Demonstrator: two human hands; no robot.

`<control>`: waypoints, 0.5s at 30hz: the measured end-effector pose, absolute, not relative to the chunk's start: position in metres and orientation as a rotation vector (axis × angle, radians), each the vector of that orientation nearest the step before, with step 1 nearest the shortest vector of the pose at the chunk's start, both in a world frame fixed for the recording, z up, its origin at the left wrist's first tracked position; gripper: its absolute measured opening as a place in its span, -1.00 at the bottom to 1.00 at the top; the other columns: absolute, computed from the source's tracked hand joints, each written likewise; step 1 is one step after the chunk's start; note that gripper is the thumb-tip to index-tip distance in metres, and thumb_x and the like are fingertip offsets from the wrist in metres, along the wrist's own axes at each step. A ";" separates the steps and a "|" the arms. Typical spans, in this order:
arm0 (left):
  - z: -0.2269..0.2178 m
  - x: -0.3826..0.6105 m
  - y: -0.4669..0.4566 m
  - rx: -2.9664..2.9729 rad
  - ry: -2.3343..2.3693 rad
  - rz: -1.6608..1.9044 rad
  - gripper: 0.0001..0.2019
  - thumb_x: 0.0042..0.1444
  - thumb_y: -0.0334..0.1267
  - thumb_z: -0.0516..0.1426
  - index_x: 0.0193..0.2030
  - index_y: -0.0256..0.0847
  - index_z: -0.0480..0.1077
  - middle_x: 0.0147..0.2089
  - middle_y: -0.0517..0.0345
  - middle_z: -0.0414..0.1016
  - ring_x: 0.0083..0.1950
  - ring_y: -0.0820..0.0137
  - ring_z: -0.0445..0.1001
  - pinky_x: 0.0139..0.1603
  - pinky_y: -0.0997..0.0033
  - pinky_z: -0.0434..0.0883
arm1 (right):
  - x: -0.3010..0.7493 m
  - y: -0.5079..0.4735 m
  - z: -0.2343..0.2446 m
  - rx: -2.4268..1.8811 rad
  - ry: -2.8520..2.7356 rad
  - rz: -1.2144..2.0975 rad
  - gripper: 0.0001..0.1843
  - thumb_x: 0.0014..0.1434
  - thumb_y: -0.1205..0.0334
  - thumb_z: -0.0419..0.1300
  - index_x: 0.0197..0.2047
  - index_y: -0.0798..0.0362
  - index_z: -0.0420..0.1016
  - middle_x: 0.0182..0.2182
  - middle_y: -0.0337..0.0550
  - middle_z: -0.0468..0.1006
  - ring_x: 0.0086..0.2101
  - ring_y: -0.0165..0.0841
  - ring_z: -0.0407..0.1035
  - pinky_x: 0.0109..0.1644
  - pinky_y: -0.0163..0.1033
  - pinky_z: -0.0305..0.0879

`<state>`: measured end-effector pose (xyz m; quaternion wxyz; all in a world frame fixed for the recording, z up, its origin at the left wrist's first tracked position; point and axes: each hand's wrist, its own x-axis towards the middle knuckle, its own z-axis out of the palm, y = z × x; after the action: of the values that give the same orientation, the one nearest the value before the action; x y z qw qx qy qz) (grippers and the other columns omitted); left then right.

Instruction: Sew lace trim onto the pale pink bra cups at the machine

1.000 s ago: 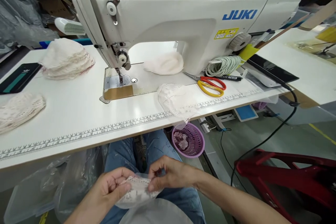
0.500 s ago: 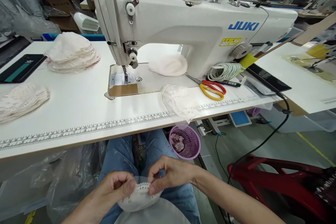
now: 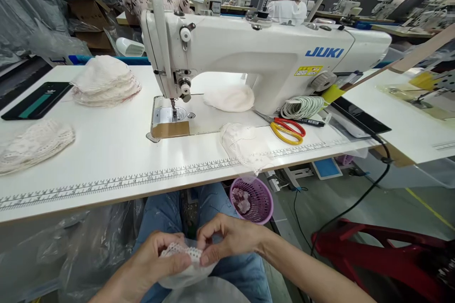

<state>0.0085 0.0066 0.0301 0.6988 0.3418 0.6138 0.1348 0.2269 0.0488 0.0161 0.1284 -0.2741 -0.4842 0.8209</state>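
Over my lap, both hands hold one piece of thin white fabric with a scalloped lace edge (image 3: 188, 274). My left hand (image 3: 156, 258) pinches the lace edge between thumb and fingers on its left side. My right hand (image 3: 222, 241) grips the same edge a little to the right, thumb on top. The fabric's lower part hangs down between the hands. Above them on the table stands a white sewing machine (image 3: 227, 40), its presser foot (image 3: 174, 111) over the metal plate. A cream oval fabric piece (image 3: 229, 98) lies under the machine's arm.
Stacked fabric pieces (image 3: 104, 80) and another pile (image 3: 37, 144) lie at left near a dark phone-like object (image 3: 37, 99). Scissors (image 3: 287, 131), a coiled cord (image 3: 302, 107) and a lace piece (image 3: 243, 147) lie at right. A purple basket (image 3: 265, 199) stands below the table edge.
My left thumb has slid right along the lace edge, closer to my right hand, and the lace is bunched more. The camera view has tilted up slightly.
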 end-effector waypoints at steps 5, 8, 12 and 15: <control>0.078 0.014 0.024 0.972 1.141 0.299 -0.67 -0.23 0.01 0.29 -0.53 -0.22 0.39 -0.44 0.25 0.27 -0.40 0.42 0.21 -0.41 0.46 0.13 | 0.232 0.063 0.055 -0.384 -1.584 2.276 -0.53 0.08 -0.11 0.22 -0.37 0.23 0.49 -0.39 -0.14 0.41 -0.40 -0.47 0.33 -0.25 -0.36 0.27; 0.116 0.019 0.048 1.213 0.921 0.270 -0.66 -0.16 -0.07 0.26 -0.70 -0.24 0.28 -0.58 0.33 0.11 -0.53 0.52 0.04 -0.52 0.46 -0.03 | 0.226 0.074 0.075 -0.429 -1.840 1.679 -0.61 0.23 -0.01 0.11 -0.11 0.17 0.42 -0.31 -0.10 0.39 -0.40 -0.46 0.33 -0.28 -0.34 0.29; 0.140 0.016 0.083 1.085 1.068 0.377 -0.69 -0.29 -0.07 0.32 -0.55 -0.25 0.38 -0.55 0.32 0.25 -0.46 0.46 0.18 -0.44 0.51 0.11 | 0.207 0.089 0.072 -0.447 -1.978 0.710 -0.63 0.21 0.23 0.17 0.06 -0.04 0.21 -0.22 -0.16 0.28 -0.29 -0.42 0.26 -0.25 -0.33 0.28; 0.138 0.009 0.105 1.001 1.253 0.414 -0.64 -0.41 -0.18 0.37 -0.42 -0.22 0.41 -0.43 0.25 0.43 -0.29 0.33 0.35 -0.32 0.48 0.24 | 0.198 0.099 0.063 -0.382 -1.966 0.522 -0.75 0.21 0.34 0.12 -0.05 -0.08 0.25 -0.20 -0.21 0.20 -0.32 -0.47 0.23 -0.32 -0.40 0.25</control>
<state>0.0087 0.1046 0.1379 0.6762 0.4452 0.5573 0.1842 0.1978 0.0993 0.0632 0.5106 -0.1586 -0.8168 0.2169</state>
